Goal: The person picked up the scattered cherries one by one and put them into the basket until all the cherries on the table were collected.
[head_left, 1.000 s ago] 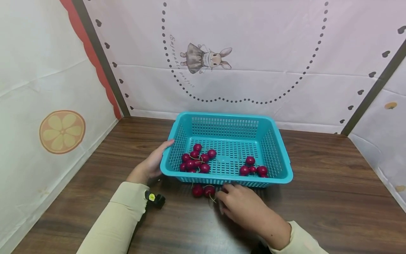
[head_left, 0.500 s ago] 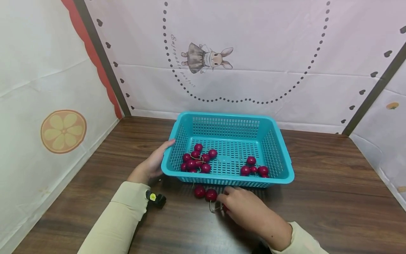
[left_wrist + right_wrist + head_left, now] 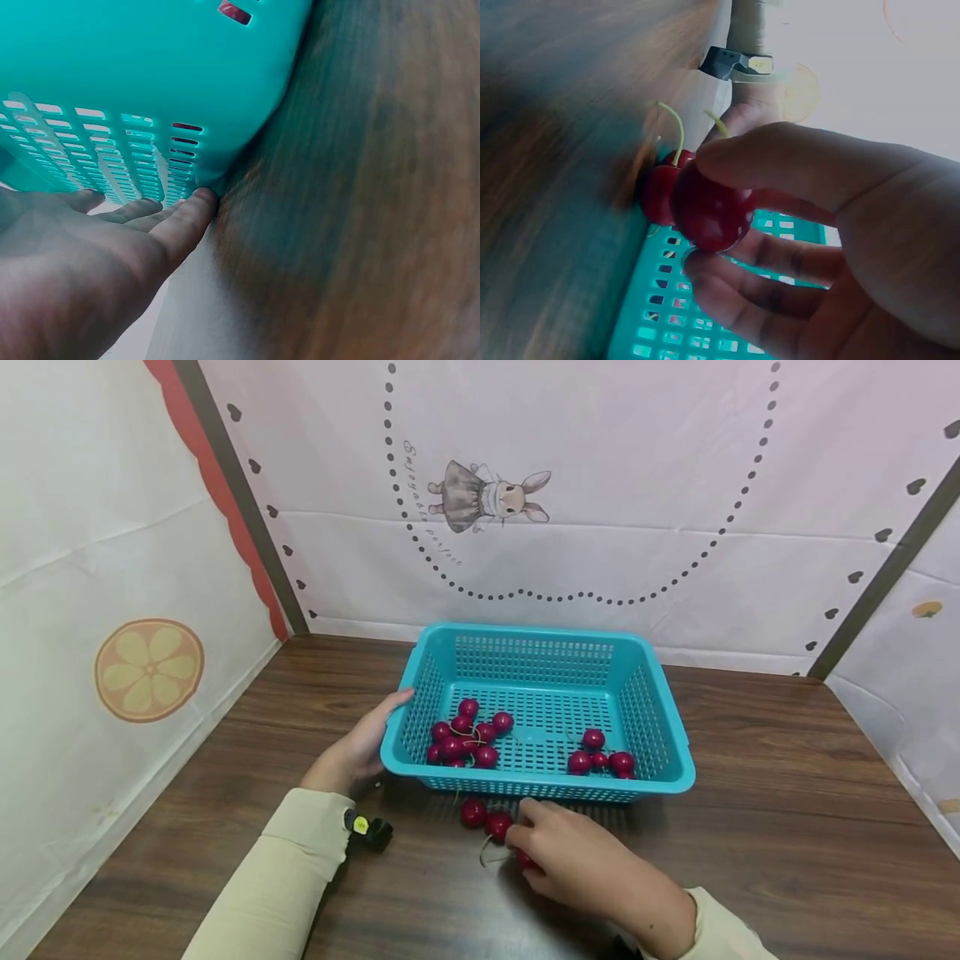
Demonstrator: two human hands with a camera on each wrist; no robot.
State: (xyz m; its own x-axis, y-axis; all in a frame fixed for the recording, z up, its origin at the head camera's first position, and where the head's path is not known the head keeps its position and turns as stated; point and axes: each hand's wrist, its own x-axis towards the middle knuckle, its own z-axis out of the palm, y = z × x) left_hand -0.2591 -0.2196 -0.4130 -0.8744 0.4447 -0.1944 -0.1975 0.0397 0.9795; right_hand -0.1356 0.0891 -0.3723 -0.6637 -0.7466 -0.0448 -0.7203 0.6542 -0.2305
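Note:
A turquoise plastic basket (image 3: 675, 727) stands on the table with two groups of dark red cherries inside, a larger one (image 3: 461, 739) at the left and a smaller one (image 3: 600, 760) at the right. My left hand (image 3: 360, 747) lies against the basket's left side, thumb at the rim; its fairly straight fingers touch the slotted wall in the left wrist view. In front of the basket, my right hand (image 3: 573, 856) pinches a cherry (image 3: 712, 206) between thumb and fingers, close to the tabletop. Two more stemmed cherries (image 3: 473, 812) (image 3: 498, 827) lie just left of it.
Brown wood-grain table (image 3: 787, 793) surrounds the basket. A patterned white cloth wall (image 3: 600, 560) rises right behind it, with further cloth walls at left (image 3: 60, 652) and right. A small black wrist camera (image 3: 378, 835) sits below the left wrist.
My right hand has drawn slightly toward the front, now with a cherry in its fingers. The two loose cherries have shifted a little forward and right. The left hand and basket stay put.

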